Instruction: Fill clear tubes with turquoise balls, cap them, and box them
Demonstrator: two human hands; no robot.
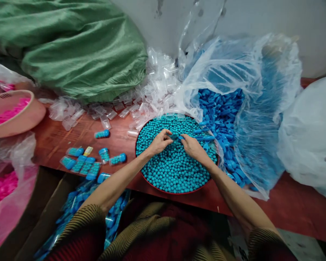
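Over a round red-rimmed tray (176, 192) full of turquoise beads (174, 170), both hands meet near the middle. My left hand (161, 142) is closed, thumb and fingers pinching a small clear plastic tube (175, 137) that partly blends with the beads behind it. Beside it, my right hand (191, 145) pinches a small blue cap (181, 137) close to the tube's end. Whether cap and tube touch cannot be made out. A few blue caps (206, 138) and clear tubes (170, 116) lie on the beads along the tray's right and far sides.
Filled, capped tubes (86, 165) lie on the red table (290, 210) at left. Empty clear tubes (154, 90) are heaped behind the tray. An open plastic bag (260, 145) spills blue caps at right. A green sack (84, 50) and a basin (29, 116) of pink pieces stand left.
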